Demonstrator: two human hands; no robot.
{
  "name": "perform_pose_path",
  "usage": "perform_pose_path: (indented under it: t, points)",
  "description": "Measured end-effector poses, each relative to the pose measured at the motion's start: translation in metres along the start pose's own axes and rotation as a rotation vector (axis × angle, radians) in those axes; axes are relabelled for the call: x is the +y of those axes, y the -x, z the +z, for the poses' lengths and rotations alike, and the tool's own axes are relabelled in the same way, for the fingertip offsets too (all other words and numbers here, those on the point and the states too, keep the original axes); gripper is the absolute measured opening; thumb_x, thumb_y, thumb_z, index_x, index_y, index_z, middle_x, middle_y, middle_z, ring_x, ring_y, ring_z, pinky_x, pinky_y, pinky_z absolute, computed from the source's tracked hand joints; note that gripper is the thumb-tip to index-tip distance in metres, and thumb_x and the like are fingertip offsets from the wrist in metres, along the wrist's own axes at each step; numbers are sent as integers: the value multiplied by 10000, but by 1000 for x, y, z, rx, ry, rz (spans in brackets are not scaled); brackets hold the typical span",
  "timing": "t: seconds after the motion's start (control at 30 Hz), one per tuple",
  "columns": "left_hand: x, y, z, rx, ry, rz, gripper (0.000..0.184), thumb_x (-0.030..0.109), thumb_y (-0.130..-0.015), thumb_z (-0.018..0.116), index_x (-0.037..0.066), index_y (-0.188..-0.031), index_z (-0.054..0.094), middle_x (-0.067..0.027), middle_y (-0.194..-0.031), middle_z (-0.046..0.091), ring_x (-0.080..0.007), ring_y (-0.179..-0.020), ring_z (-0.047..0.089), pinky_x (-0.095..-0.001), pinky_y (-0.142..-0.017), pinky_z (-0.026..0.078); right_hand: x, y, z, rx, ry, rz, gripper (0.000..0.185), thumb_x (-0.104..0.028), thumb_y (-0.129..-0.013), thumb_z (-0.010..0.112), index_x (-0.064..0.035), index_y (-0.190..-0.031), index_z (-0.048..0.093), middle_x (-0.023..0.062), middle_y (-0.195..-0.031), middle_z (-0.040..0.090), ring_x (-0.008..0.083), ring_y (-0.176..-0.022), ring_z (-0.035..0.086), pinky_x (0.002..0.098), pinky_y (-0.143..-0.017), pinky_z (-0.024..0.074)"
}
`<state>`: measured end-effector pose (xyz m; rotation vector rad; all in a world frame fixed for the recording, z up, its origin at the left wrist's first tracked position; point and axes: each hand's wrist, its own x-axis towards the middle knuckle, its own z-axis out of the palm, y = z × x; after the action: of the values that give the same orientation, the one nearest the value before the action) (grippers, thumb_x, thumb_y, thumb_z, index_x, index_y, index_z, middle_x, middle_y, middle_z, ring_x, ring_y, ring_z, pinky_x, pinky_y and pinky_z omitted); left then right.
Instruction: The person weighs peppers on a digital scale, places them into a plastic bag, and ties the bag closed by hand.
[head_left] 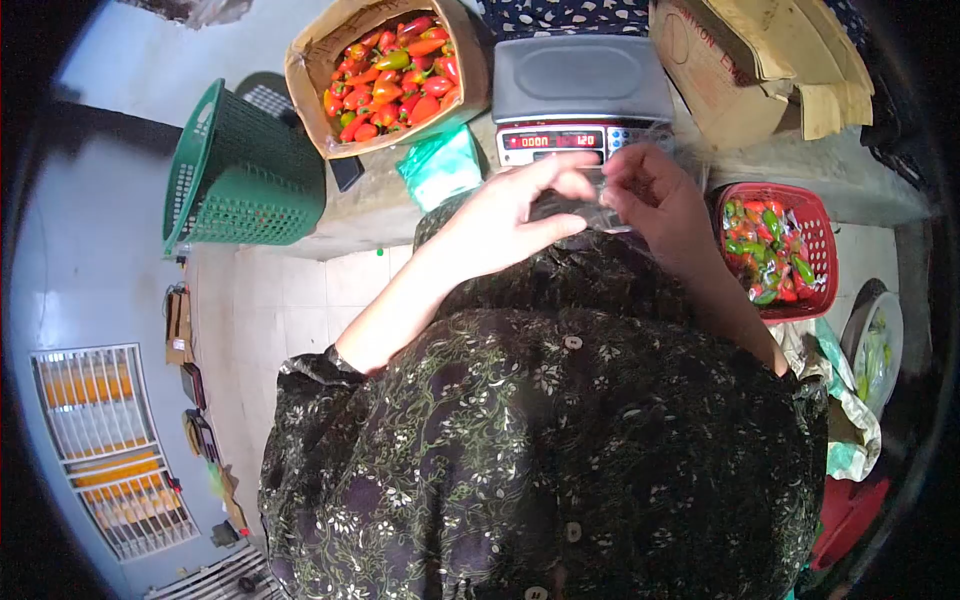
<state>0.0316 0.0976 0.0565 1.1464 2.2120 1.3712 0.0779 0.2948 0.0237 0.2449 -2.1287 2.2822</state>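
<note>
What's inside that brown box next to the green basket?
The box is full of peppers: mostly red and orange, with a few green ones. The top peppers cover whatever lies deeper, so I can't see the bottom.

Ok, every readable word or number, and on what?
"1.20": red display of grey-and-white digital scale.
"0.00", last digit unclear: same display.
"EME", roughly, preceding word unclear: brown cardboard box.
Blue scale buttons: too small.
Tan pepper-filled carton: faint marking, too blurred.
</note>
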Motion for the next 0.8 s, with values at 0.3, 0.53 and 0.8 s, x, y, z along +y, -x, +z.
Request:
perform_pose_path:
  t: [0.3,0.53,0.8]
  points:
    - [-3,1,7,-64,-99,-120,99,108,-852,604,13,-847,631,-14,-664,591,-72,-620,538,-240,-561,438,-2,7,0,-33,165,-27,147,-97,-818,594,-68,-955,548,-29,-700,446,47,-639,419,222,-587,364]
    - [-6,7,13,-98,-88,-233,164,181,-887,571,27,-877,627,-3,-674,570,-60,-617,520,-231,-543,422,-4,8,-4,-53,43,-18,156,-64,-843,558,-62,-999,543,-23,-733,487,49,-655,478,207,-605,406]
    - [-12,10,36,168,-5,-131,194,206,-898,560,38,-817,614,11,-575,486,-50,-554,417,-237,-501,347,5,3,-4,49,21,53,184,-93,-849,567,-44,-1025,541,-22,-746,506,46,-654,479,208,-609,410]
